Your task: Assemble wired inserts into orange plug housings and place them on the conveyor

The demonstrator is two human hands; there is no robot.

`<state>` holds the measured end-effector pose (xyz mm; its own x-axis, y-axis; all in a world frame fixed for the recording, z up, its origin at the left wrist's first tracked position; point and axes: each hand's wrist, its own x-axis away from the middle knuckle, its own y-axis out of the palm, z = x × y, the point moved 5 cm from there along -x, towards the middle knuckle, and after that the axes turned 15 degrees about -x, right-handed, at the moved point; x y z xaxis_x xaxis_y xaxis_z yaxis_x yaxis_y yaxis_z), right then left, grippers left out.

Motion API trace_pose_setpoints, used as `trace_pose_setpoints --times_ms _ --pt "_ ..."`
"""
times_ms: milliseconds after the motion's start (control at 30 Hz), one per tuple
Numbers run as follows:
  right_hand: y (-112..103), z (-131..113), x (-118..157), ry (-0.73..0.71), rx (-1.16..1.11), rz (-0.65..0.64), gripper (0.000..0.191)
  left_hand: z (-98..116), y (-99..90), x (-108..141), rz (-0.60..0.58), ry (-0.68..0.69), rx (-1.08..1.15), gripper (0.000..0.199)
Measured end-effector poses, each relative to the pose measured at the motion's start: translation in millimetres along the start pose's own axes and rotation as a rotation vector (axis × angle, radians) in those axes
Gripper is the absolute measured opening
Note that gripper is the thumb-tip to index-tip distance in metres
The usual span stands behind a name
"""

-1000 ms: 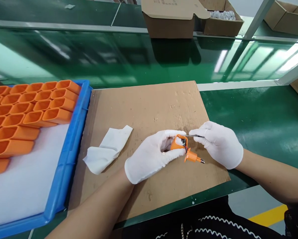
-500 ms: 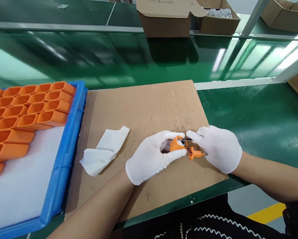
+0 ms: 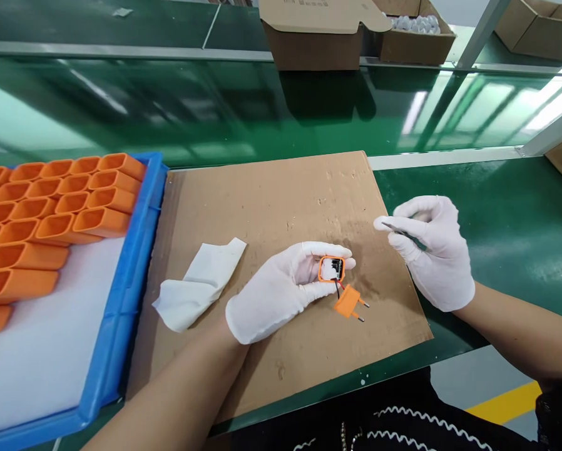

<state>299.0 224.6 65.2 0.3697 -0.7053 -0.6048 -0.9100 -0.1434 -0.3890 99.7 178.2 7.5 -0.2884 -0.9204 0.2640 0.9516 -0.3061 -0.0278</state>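
Observation:
My left hand (image 3: 288, 288), in a white glove, is closed around an orange charger housing (image 3: 320, 269). Its open end faces me and shows a white and black insert (image 3: 332, 269) inside. From that end, a black and a red wire run to an orange plug cap (image 3: 347, 302) with two metal pins, which hangs below the fingers. Off to the right, my gloved right hand (image 3: 426, 250) pinches a thin dark metal tool, apparently tweezers (image 3: 400, 230), raised over the edge of the cardboard. Most of the tool is hidden by the fingers.
A cardboard sheet (image 3: 262, 200) covers the green bench (image 3: 497, 232). On it lies a crumpled white paper (image 3: 201, 285). At left stands a blue tray (image 3: 105, 338) with rows of orange housings (image 3: 100, 219). Cardboard boxes (image 3: 313, 47) sit along the back.
My right hand has pulled the tool away from the housing, up and to the right. The housing's open end has turned toward me, and the plug cap now dangles lower with pins pointing right.

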Motion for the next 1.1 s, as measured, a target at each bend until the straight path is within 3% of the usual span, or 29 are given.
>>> trace_pose_setpoints --times_ms 167,267,367,700,900,1100 --pt "-2.6 -0.1 5.4 0.075 -0.371 0.099 0.019 -0.9 0.9 -1.7 -0.053 0.025 0.094 0.033" --pt "3.9 -3.1 7.7 0.166 -0.572 0.097 0.015 -1.4 1.2 -1.7 -0.073 0.023 0.125 0.031" --pt "10.5 -7.5 8.5 0.18 -0.724 0.105 0.024 -1.1 0.4 -1.9 -0.082 -0.012 0.106 0.035" --pt "18.2 -14.6 17.6 0.189 -0.793 0.059 0.033 2.4 15.1 -2.4 -0.242 -0.071 0.115 0.038" --pt "19.5 -8.2 16.0 0.281 -0.768 0.151 0.017 5.7 19.7 -1.4 -0.267 -0.076 0.148 0.036" --pt "22.4 -9.7 7.5 0.337 -0.769 0.066 0.012 4.5 20.8 -1.2 -0.292 -0.08 0.182 0.036"
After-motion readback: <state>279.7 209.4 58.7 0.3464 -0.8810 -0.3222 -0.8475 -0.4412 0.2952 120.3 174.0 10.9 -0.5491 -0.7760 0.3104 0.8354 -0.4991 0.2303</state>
